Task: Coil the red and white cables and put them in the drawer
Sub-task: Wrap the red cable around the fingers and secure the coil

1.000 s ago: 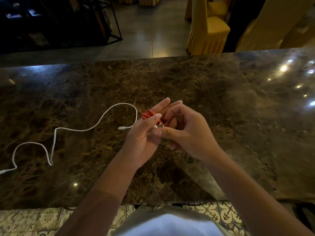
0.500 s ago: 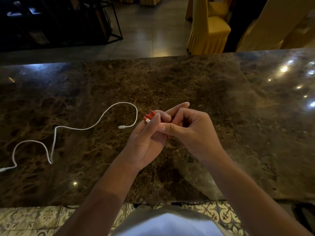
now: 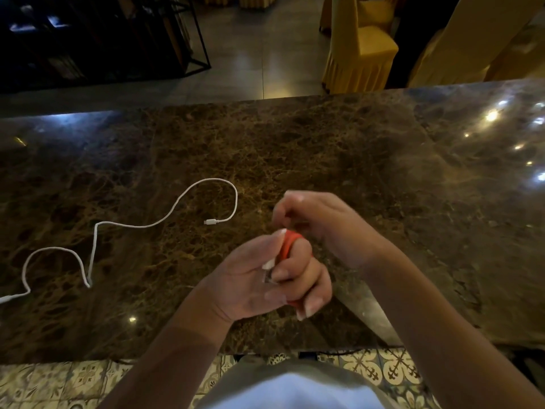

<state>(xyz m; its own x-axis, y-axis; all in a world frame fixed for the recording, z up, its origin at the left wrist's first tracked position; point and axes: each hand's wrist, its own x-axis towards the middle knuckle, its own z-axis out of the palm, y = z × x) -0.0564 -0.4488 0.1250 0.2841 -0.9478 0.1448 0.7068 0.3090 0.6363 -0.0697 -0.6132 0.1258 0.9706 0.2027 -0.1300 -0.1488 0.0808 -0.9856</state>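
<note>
The red cable [image 3: 289, 242] is wound into a small coil, and my left hand [image 3: 265, 278] grips it with fingers curled round it above the marble counter [image 3: 339, 149]; its white plug end shows by my thumb. My right hand [image 3: 318, 219] hovers just beyond the coil, fingers curled, blurred, and I cannot tell whether it holds anything. The white cable [image 3: 132, 225] lies loose and uncoiled in wavy loops on the counter's left part, its connector [image 3: 211, 222] pointing toward my hands. No drawer shows in the head view.
Yellow-covered chairs [image 3: 359, 51] stand beyond the counter's far edge, and a dark metal-framed shelf [image 3: 103, 39] stands at the back left. Patterned floor tiles [image 3: 383, 367] show below the near edge.
My left hand has closed round the red coil and dropped toward me. My right hand has come off the coil and lifted slightly away from it.
</note>
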